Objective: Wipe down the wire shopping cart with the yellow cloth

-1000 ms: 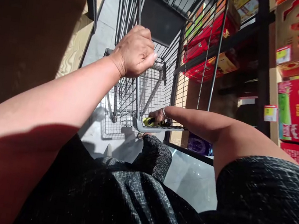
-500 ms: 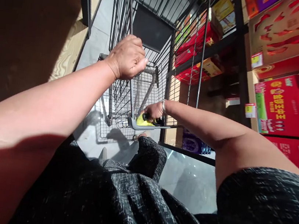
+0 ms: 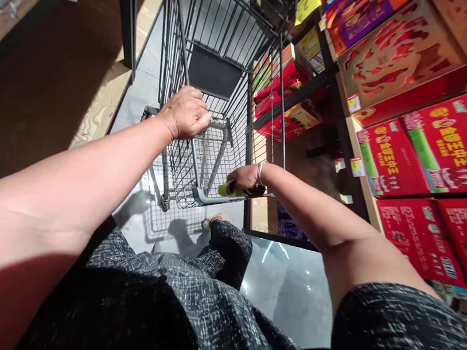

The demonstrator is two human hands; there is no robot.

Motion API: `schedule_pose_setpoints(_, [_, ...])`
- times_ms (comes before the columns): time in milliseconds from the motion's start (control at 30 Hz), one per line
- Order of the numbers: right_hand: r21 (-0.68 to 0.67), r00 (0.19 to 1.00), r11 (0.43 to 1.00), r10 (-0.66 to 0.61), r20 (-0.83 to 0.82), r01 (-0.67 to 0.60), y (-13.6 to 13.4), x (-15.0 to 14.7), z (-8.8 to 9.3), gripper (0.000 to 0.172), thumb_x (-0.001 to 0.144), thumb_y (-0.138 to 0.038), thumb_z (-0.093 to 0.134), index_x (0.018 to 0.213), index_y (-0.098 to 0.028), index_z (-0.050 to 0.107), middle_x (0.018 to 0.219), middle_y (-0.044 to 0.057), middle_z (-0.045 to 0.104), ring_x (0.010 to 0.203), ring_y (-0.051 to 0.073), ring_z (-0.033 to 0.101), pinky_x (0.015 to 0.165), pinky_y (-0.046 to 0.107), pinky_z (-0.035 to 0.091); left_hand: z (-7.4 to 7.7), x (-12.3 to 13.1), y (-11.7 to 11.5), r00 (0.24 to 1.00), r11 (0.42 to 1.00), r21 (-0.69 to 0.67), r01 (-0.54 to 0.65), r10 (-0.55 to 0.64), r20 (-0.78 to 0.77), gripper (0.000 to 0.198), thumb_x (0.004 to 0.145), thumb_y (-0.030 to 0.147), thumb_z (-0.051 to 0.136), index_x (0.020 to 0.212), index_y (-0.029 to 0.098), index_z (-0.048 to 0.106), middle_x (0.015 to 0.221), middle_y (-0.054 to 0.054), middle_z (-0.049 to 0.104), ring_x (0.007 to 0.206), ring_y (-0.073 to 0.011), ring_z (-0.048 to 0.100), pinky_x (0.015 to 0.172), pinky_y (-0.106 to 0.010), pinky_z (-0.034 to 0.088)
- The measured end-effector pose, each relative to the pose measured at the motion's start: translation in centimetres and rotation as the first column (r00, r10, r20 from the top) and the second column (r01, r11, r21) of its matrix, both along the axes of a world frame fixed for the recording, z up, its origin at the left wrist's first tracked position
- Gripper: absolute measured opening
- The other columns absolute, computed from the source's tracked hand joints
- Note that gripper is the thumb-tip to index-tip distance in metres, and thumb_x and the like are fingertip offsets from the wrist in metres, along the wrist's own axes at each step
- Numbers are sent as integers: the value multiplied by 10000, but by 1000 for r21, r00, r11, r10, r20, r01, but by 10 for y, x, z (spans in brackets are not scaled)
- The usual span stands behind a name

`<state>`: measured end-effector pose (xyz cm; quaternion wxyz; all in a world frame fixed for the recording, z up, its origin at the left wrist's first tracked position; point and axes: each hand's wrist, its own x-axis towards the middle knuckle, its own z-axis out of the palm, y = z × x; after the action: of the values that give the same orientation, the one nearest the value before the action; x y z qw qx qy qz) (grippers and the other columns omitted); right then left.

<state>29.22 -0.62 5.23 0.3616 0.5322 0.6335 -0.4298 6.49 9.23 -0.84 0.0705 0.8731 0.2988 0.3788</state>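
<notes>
A black wire shopping cart (image 3: 230, 38) stands in front of me, with a dark flat panel (image 3: 214, 72) inside it. My left hand (image 3: 185, 111) is closed round the top rail on the cart's left side. By the grey handle bar (image 3: 204, 196), my right hand (image 3: 244, 176), with a silver bracelet at its wrist, has its fingers curled round a small yellow-and-black object (image 3: 226, 188). The hand hides most of that object, so its kind is unclear. Whether it rests on the bar or is held just above it, I cannot tell.
Shelves at the right hold red boxes (image 3: 458, 149) and a brown-and-red carton (image 3: 400, 59). A wooden shelf (image 3: 103, 96) with a black post (image 3: 127, 9) borders the left. Grey tiled floor (image 3: 287, 287) lies below, with my foot (image 3: 212, 221) near the cart.
My view has shifted, bringing more of the right shelves into sight. Both hands stay on or by the cart. The yellow object now shows less under my right hand and appears tilted.
</notes>
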Motion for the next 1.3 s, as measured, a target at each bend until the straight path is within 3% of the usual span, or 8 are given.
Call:
schedule_pose_setpoints(167, [-86,885,961,-274,-377,261,-18,-51,33,400,624,-86,669,1008,-199,656,776,-14,685,632,132,595,538,219,471,6,-1,-16,996,998,54,-20,25,-80,453,943,387,303,664,228,623,687,-16,664,799,-200,509,853,-440,371])
schedule_pose_setpoints(333, [-230,491,680,-685,-539,696,-59,-48,55,469,679,-144,627,1136,-221,551,882,19,695,695,159,646,589,254,547,14,1,-36,998,999,9,-34,34,-46,419,914,339,361,611,216,624,722,-72,691,817,-263,543,866,-477,383])
schedule_pose_setpoints(433, [-78,349,575,-593,-726,815,-94,-48,49,555,689,-164,597,1222,-268,484,1093,31,679,919,195,667,767,330,602,19,2,-47,998,999,-8,-41,41,-51,397,905,327,396,592,212,611,710,-84,682,804,-268,545,857,-475,394])
schedule_pose_setpoints(600, [485,572,350,-214,-792,802,-153,-72,8,743,711,-136,532,1410,-332,374,1428,57,502,1336,229,477,1157,424,429,24,5,-61,994,999,-7,-39,38,-106,413,920,299,424,561,201,604,691,-89,675,771,-247,533,842,-456,405])
schedule_pose_setpoints(800, [744,744,-22,-15,-668,668,-173,-86,-36,723,713,-83,520,1421,-213,441,1260,119,568,1187,264,562,1038,445,500,27,15,-80,972,992,5,-128,126,-200,488,947,303,398,551,186,659,658,-95,681,781,-248,550,851,-448,413])
schedule_pose_setpoints(900, [833,844,-135,93,-528,536,-176,-77,-46,715,754,-96,573,1444,-210,421,1260,140,568,1172,278,562,981,447,530,29,22,-91,962,988,-23,-152,142,-235,507,961,322,412,573,173,701,668,-112,696,798,-261,568,856,-453,415])
schedule_pose_setpoints(1100, [865,882,-204,221,-415,458,-195,-23,-58,687,806,-135,621,1451,-260,424,1238,139,589,1121,286,602,873,447,584,33,45,-121,932,979,-54,-196,168,-322,571,1027,393,376,678,155,760,716,-120,714,843,-271,583,873,-460,414])
schedule_pose_setpoints(1300, [827,822,-151,298,-484,542,-205,76,-65,604,819,-177,616,1406,-268,506,1227,128,615,1122,278,637,893,454,593,36,76,-157,960,993,-120,-22,-13,-281,491,1014,526,428,1074,155,744,1009,-112,715,1005,-282,597,956,-473,438])
